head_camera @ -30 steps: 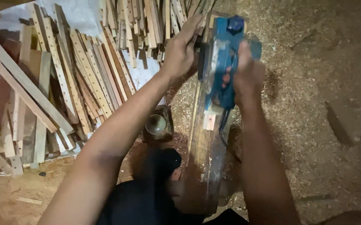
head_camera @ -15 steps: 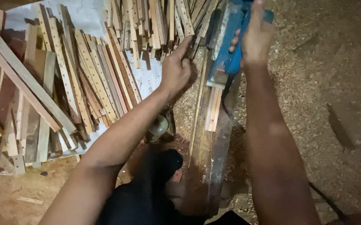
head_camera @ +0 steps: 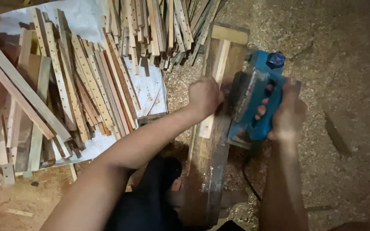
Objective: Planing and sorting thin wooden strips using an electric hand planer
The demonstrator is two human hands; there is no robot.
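Right hand (head_camera: pixel 288 112) is wrapped tight around the handle of the blue electric planer (head_camera: pixel 255 96), sitting at 2 o'clock from the frame's centre on the plank counter (head_camera: pixel 212 171). Left hand (head_camera: pixel 205 95), fist closed, presses on a pale wood strip (head_camera: pixel 216 68) just beside the planer at its 9 o'clock. Heaped wooden slats (head_camera: pixel 86 81) lie at 10 o'clock; sawdust floor (head_camera: pixel 347 64) at 3 o'clock.

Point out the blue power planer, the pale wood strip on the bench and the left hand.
blue power planer (head_camera: pixel 253 92), head view, on its metal side.
pale wood strip (head_camera: pixel 220 57), head view, upper part.
left hand (head_camera: pixel 204 95), head view, back of the fist.
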